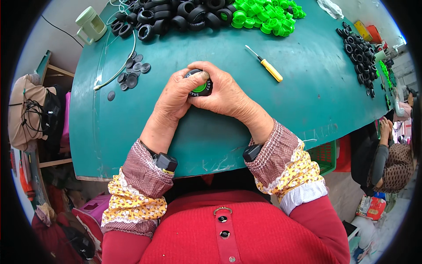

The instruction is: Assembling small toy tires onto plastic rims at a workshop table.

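Both my hands are closed around a small black toy tyre (208,89) with a bright green wheel hub (200,88) in its middle. My left hand (176,90) grips it from the left, the thumb lying across its upper face. From the right, my right hand (224,90) wraps it with the thumb along its lower edge and the fingers over the top. They hold the wheel over the green tabletop (211,132). Fingers cover much of the tyre, so I cannot tell how fully the hub sits in it.
Black tyres (176,15) and green hubs (263,17) are heaped at the far edge. A yellow-handled screwdriver (269,70) lies right of my hands, black rubber discs (132,80) and a pale cable (115,78) left. A mug (90,25) stands far left; another person (391,163) sits at right.
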The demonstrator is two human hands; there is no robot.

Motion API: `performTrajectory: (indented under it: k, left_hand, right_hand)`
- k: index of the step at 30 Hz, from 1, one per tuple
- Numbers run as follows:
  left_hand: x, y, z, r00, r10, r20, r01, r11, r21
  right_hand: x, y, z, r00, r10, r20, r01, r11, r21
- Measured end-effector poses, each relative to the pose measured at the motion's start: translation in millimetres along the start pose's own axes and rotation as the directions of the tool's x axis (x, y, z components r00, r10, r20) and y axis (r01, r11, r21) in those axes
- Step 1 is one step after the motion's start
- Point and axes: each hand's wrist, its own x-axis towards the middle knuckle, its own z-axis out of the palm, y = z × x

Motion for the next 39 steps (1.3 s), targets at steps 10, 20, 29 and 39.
performTrajectory:
  k: [10,20,29,39]
  left_hand:
    - [4,2,-5,0.996,-0.034,0.088,0.055,0.966,-0.251]
    - [1,-1,4,1.000,-0.001,0.000,0.001,1.000,0.026]
    - [-2,3,10,0.997,-0.001,-0.079,-0.012,0.987,-0.159]
    - [5,-5,5,0.998,0.029,-0.050,-0.030,1.000,-0.010]
  right_hand:
    - [5,2,-5,0.952,0.214,-0.217,-0.212,0.977,0.032]
    - [0,6,-1,0.992,0.081,-0.094,-0.089,0.992,-0.088]
    - [1,-2,0,0.974,0.163,-0.159,-0.163,0.987,0.015]
    - [0,5,-3,0.988,0.040,-0.149,-0.045,0.999,-0.028]
